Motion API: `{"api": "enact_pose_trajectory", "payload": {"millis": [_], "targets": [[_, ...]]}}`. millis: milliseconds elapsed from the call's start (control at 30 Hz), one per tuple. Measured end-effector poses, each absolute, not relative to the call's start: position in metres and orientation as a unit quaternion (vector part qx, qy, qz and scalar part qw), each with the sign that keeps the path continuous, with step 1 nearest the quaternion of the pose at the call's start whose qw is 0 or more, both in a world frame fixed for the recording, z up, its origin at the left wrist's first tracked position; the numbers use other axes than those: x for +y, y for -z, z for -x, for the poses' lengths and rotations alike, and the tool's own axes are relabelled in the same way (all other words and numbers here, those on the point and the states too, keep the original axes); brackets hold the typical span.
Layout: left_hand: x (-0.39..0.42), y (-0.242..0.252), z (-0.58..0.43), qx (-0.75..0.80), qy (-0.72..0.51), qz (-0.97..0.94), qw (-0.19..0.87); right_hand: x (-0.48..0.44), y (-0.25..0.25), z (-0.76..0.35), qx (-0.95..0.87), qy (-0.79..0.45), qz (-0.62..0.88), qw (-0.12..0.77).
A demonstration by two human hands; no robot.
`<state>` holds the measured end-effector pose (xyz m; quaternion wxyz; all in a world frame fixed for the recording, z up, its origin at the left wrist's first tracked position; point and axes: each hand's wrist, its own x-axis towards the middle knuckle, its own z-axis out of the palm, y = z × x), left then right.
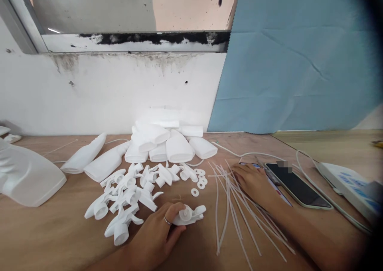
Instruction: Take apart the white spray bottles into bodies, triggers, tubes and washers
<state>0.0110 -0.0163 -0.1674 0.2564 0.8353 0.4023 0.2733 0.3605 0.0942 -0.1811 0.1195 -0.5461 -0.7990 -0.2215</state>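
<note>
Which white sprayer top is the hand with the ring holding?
The white plastic trigger sprayer head gripped by the left hand, lying alone nearest the thin white tubes. The other sprayer heads sit heaped together to its left, untouched.

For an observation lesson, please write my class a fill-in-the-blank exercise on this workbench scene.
1. The left hand wears a ____ and grips a white plastic trigger sprayer head.
2. The right hand rests on thin white plastic tubes, beside a dark-screened smartphone lying face ____.
3. White plastic bottles are piled against the wall, left of a ____ sheet.
Missing words: ring; up; blue.
</note>
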Motion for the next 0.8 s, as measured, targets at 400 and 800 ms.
{"api": "enact_pose_trajectory", "payload": {"millis": [400,800], "targets": [[-0.015,0.168,-0.011,0.406,-0.256,-0.835,0.269,0.088,0.155,-0.353,-0.817,0.298,0.474,0.140],[-0.015,0.169,-0.011,0.397,-0.265,-0.839,0.263,0.077,0.136,-0.358,-0.706,0.169,0.581,0.369]]}}
